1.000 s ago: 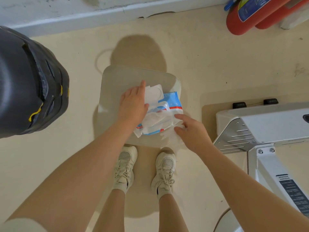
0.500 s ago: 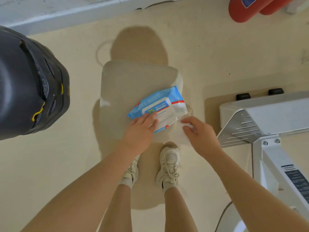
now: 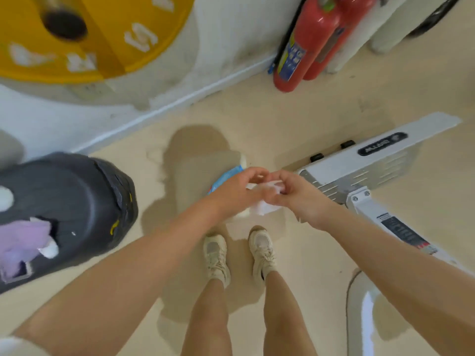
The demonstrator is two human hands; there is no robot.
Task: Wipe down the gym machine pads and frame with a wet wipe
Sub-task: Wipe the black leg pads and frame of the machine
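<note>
A white wet wipe (image 3: 264, 204) hangs crumpled between both hands, above the near right corner of a beige stool (image 3: 195, 181). My left hand (image 3: 239, 191) and my right hand (image 3: 295, 194) meet in the middle of the view, fingers pinching the wipe. The blue wipes pack (image 3: 226, 176) lies on the stool, mostly hidden behind my left hand. The white frame of the gym machine (image 3: 365, 160) stands just right of my right hand, with a slanted post (image 3: 393, 227) running toward the lower right.
A black bin (image 3: 77, 206) with purple and white waste stands at the left. Two red fire extinguishers (image 3: 308, 44) lean on the wall at the top right. A yellow weight plate (image 3: 84, 34) fills the top left. My shoes (image 3: 239, 255) stand below the stool.
Both hands have lifted off the pack and come together holding the pulled-out wipe. The pack was turned face up and left on the stool. The camera has tilted up, showing more of the wall.
</note>
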